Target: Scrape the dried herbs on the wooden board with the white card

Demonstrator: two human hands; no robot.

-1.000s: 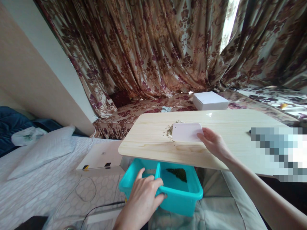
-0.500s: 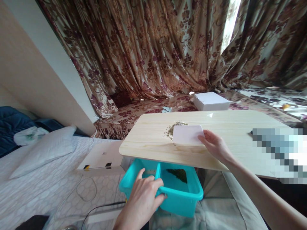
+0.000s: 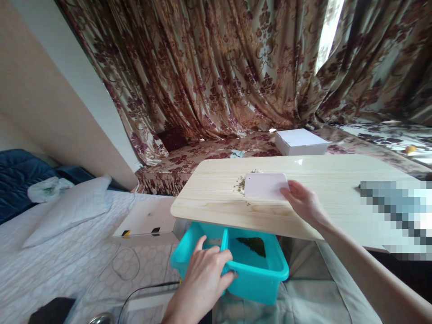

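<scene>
My right hand (image 3: 305, 200) pinches the near right corner of a thin white rectangular card (image 3: 265, 185) over the wooden tabletop. A small scattered heap of greenish-brown dried bits (image 3: 240, 183) shows at the card's left edge; the card hides part of it. Below the table's near edge, my left hand (image 3: 209, 274) grips the front rim of a turquoise two-compartment bin (image 3: 254, 283) by the divider, index finger raised. Dark green crumbly matter (image 3: 254, 246) lies in the bin's right compartment. Part of the left compartment is behind my hand.
The pale wooden table (image 3: 337, 180) overhangs the bin's far side. A blurred-out device (image 3: 394, 211) lies on its right end. Beyond stands a white box (image 3: 301, 140). At left are a bed with a pillow (image 3: 74, 207), a flat white carton (image 3: 145, 218) and loose cables (image 3: 126, 265).
The white card has shifted slightly away from me over the heap, covering more of it. My left hand keeps its hold on the bin. The whole view has shifted slightly.
</scene>
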